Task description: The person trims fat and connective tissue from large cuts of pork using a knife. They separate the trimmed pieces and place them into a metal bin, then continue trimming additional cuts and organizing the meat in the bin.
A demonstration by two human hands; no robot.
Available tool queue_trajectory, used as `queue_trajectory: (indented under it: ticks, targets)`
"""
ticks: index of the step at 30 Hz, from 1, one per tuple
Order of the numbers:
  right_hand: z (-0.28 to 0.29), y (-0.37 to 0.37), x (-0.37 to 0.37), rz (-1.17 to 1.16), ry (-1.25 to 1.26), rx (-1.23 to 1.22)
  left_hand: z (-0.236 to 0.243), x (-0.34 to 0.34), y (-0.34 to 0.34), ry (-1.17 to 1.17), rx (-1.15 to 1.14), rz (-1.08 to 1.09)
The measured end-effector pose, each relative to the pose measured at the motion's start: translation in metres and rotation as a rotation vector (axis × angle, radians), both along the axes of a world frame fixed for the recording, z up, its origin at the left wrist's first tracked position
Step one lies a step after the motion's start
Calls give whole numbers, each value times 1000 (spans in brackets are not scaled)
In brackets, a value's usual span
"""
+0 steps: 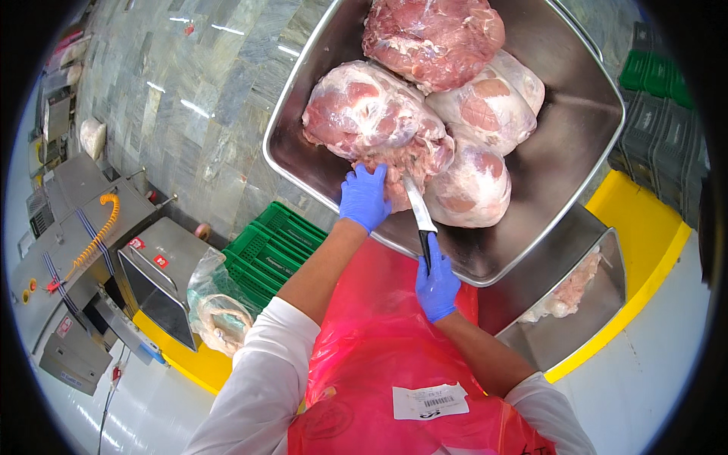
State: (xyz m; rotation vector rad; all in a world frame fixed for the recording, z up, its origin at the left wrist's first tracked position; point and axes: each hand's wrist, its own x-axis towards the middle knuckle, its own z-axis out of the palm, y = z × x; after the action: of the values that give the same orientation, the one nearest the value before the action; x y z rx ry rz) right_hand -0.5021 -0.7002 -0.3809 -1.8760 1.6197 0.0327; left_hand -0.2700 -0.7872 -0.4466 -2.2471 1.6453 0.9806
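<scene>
A large steel bin (565,144) holds several big pieces of raw meat. My left hand (365,199), in a blue glove, presses its fingers on the ragged near end of a meat piece (364,110) at the left of the pile. In my right hand (437,286), also gloved in blue, is the dark handle of a knife (418,205). The blade points away from me, with its tip against the ragged meat beside my left hand. A rounder piece (472,186) lies just right of the blade, and a darker red one (432,38) sits on top at the far side.
Below the bin at right, a steel tub (542,334) contains pale meat scraps (567,292). Green crates (265,250) stand left of my left forearm, near a clear plastic bag (220,303). Dark crates (656,144) are stacked at far right. Steel machinery (83,227) stands at left.
</scene>
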Motion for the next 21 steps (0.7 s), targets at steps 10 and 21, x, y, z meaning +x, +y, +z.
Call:
queue_trajectory:
  ticks: [10, 21]
  targets:
    - [-8, 16, 3, 64, 124, 93, -2, -1, -1, 25, 13, -11]
    - [99, -129, -64, 155, -84, 284, 7, -11, 12, -103, -92, -58]
